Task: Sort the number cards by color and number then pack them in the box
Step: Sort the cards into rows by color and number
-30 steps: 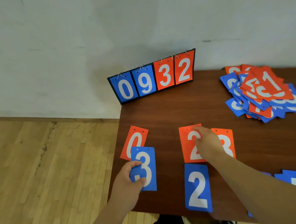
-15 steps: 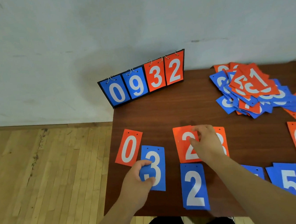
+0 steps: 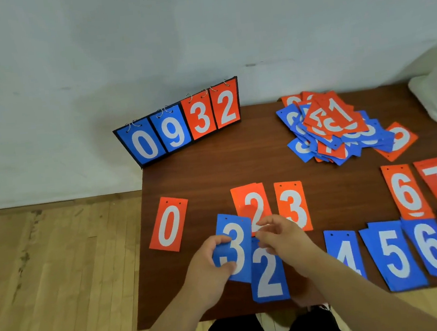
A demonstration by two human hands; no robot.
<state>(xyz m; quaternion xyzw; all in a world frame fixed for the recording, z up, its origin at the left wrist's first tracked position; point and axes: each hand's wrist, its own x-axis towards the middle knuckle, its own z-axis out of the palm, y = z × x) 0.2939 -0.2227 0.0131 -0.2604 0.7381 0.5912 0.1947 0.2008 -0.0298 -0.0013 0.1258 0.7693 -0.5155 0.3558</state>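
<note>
The blue rectangular card with a white 3 (image 3: pixel 236 241) is being pinched by the left hand (image 3: pixel 209 268), overlapping the blue 2 card (image 3: pixel 268 278) on the brown wooden table (image 3: pixel 212 171). The right hand (image 3: pixel 281 239) is being held loose-fingered beside it, gripping nothing.

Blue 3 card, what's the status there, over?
Left hand grips blue 3 card, edge meeting blue 2 card. Right hand open, fingers near it. Right wrist covers the gap before blue 4 card.
</note>
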